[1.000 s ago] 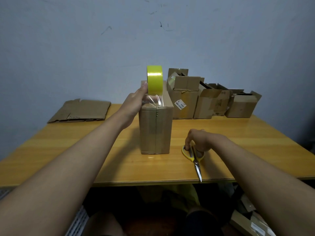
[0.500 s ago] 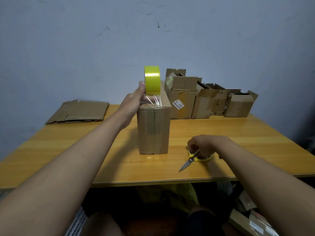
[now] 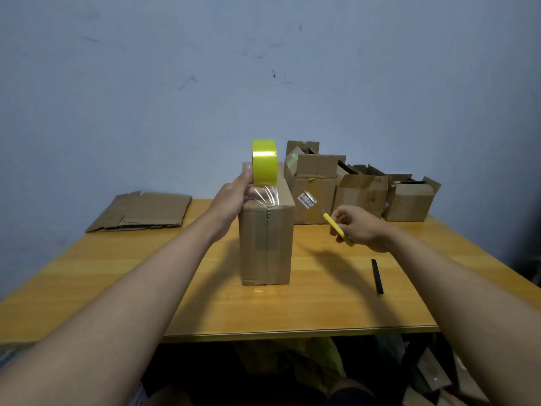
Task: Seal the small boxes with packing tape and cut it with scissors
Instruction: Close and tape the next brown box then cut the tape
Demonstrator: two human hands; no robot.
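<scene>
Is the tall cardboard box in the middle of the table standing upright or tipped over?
Upright: the tall cardboard box stands on its narrow end on the wooden table.

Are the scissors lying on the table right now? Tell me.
No: the right hand holds the scissors raised above the table.

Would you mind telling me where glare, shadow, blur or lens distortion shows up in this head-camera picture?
Head view: glare streaks the clear tape strip under the yellow tape roll and glints on the table at the foot of the box; both forearms cast soft shadows on the wood; the scissors in the right hand look slightly smeared; the wide lens stretches the arms near the edges.
</scene>
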